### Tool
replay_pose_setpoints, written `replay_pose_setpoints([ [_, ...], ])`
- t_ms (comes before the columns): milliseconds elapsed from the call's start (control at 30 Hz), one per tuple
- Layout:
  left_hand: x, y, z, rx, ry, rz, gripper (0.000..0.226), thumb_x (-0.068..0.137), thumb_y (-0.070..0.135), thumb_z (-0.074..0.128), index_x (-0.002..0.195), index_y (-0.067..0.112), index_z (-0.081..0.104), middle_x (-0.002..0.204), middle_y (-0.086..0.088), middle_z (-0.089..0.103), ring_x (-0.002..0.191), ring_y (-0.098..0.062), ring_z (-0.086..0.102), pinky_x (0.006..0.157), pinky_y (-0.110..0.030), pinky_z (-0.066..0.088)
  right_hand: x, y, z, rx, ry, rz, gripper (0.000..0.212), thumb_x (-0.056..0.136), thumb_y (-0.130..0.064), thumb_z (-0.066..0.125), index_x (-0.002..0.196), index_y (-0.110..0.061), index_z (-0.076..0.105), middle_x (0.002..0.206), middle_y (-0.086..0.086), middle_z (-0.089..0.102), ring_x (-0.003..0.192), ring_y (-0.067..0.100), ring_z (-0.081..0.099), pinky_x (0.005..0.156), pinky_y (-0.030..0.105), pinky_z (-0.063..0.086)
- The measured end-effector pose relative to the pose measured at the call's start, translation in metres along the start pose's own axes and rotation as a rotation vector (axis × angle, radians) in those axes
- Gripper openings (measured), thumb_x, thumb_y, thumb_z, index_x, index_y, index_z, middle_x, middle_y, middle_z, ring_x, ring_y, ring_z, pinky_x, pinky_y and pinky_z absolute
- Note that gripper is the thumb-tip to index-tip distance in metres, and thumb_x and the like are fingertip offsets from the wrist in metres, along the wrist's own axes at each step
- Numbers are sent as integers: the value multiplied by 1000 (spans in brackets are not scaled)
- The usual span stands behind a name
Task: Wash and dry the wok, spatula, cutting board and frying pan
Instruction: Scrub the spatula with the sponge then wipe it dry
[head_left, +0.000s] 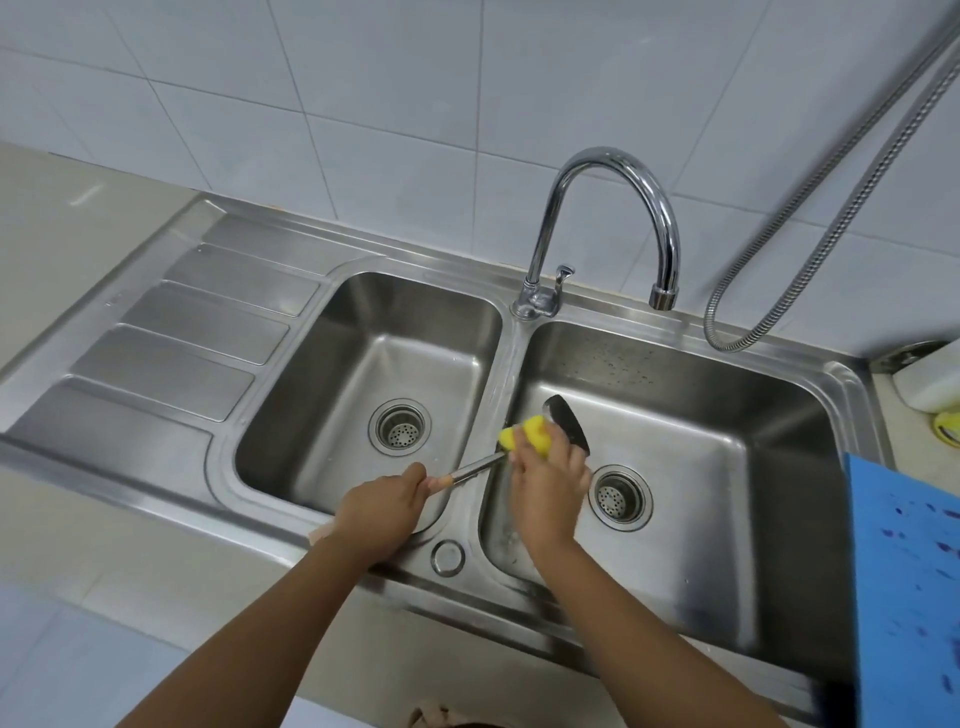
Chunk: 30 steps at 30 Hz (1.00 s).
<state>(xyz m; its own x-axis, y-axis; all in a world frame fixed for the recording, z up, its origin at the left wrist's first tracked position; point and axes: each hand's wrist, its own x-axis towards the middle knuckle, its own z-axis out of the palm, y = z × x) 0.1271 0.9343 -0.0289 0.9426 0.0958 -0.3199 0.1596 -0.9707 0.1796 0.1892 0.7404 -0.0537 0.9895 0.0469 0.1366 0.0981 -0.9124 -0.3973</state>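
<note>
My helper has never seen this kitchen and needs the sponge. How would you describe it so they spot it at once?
Find the steel double sink under the curved tap and look at its right basin. There the right hand grips a sponge against a black spatula near the divider. It is the only bright yellow thing inside the sink.

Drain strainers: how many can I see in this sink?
2. The left strainer is in the left basin; the right strainer is in the right basin, just beside the right hand. None seems hidden.
</note>
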Motion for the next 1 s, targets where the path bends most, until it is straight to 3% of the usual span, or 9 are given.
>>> replay_pose_setpoints([
  [100,4,-2,-1,-5,5,5,35,103,47,21,102,20,44,75,4,53,67,-24,51,61,-34,40,-14,-17,4,15,-51,-208,37,83,-31,71,119,-39,66,132,-1,56,104,25,49,83,40,42],
  [167,5,-3,-4,-11,-3,1,33,103,47,21,98,21,42,74,3,52,68,-24,52,61,-34,40,-8,-13,-1,116,-81,-205,34,84,-27,72,115,-39,68,131,-3,58,105,25,48,84,38,37],
  [333,6,-11,-8,-55,-36,-4,37,101,52,20,96,22,41,73,3,55,73,-25,59,61,-35,42,32,27,-31,291,106,146,30,92,-27,62,121,-31,68,136,3,54,114,31,44,96,41,33],
  [467,8,-23,-11,2,-129,-40,57,89,72,11,85,23,41,71,4,52,68,-19,52,62,-34,37,49,52,-22,221,-188,326,36,99,-36,49,133,-34,59,145,1,46,124,28,37,104,42,30],
  [667,17,-2,-16,7,-40,-42,35,103,45,25,106,18,48,90,-2,61,89,-28,61,66,-32,34,33,51,-4,335,-313,131,43,99,-42,47,142,-32,49,145,0,42,127,26,37,106,42,35],
  [767,9,-7,-6,-67,1,-37,34,103,46,25,102,20,47,84,-4,63,83,-31,60,63,-33,35,43,64,-1,320,-341,194,41,100,-38,47,140,-32,51,146,3,44,127,28,37,104,41,34],
  [900,6,-12,-4,-99,5,10,34,101,48,25,95,22,46,72,0,55,70,-29,52,60,-33,34,52,51,-3,425,-195,286,36,100,-33,50,135,-32,57,144,0,46,126,25,37,106,42,33],
  [1000,6,-14,-5,-70,-13,32,34,101,50,26,94,24,46,69,3,52,70,-28,54,59,-34,36,59,37,-5,330,-216,96,34,99,-37,50,131,-36,60,142,-5,47,123,22,38,104,39,31],
])
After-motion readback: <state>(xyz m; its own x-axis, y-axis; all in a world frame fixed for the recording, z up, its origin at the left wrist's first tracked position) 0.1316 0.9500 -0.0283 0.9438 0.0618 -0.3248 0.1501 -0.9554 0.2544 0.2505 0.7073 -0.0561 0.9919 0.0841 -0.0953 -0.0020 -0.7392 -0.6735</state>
